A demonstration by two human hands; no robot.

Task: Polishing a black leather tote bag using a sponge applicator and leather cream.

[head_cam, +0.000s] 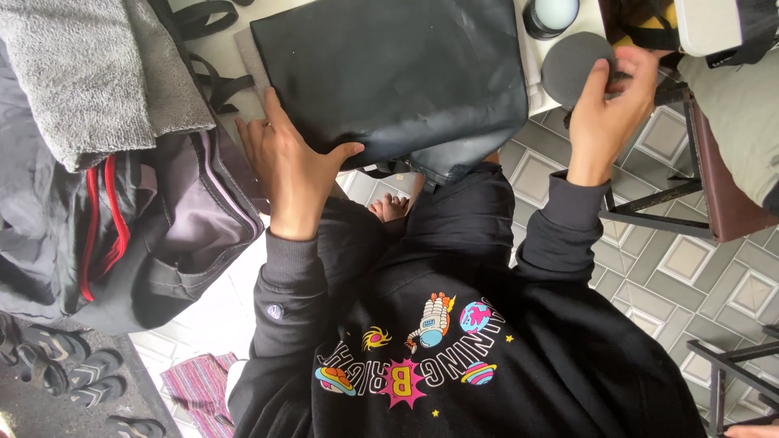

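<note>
My left hand [288, 166] grips the near left edge of a flat black bag [398, 69] that lies on a white table and hangs over its edge toward my lap. My thumb is on top of the bag and my fingers rest along its side. My right hand [614, 101] is raised to the right of the bag and pinches a dark grey round disc [570, 66] between thumb and fingers. Both arms are in black sweatshirt sleeves.
An open grey backpack with red zips [138, 219] lies at the left, with a grey towel [77, 69] on top. A round dark jar [552, 15] stands at the table's far edge. A brown-seated chair [722, 186] is on the right, sandals [57, 365] at bottom left, tiled floor below.
</note>
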